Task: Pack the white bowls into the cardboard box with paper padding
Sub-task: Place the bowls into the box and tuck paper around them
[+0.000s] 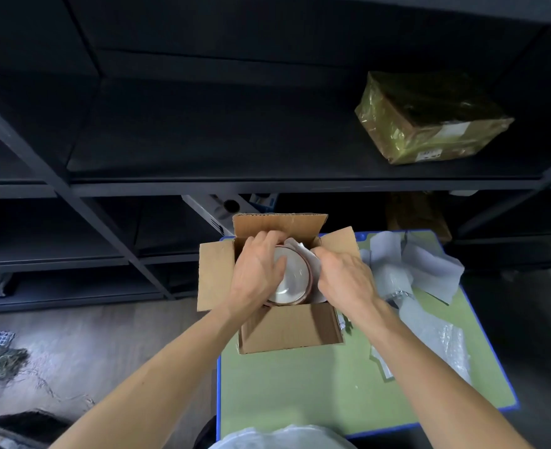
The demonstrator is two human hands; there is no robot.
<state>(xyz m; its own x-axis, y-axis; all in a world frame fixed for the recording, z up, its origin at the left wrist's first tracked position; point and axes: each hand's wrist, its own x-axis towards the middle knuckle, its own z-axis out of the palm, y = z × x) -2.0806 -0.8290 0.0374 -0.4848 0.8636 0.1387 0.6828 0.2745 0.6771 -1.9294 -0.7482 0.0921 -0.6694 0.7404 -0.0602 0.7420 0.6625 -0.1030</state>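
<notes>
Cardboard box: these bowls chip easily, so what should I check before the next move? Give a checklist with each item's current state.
1. White bowl inside the cardboard box: ok, the left hand grips it.
2. Padding on the bowl's right: ok, white paper sits there, held by the right hand.
3. Padding on the bowl's left: cannot tell, the left hand covers it.
4. Padding under the bowl: cannot tell.
5. Flaps clear of the opening: ok, all folded outward.
6. Spare paper within reach: ok, lying on the green table.
</notes>
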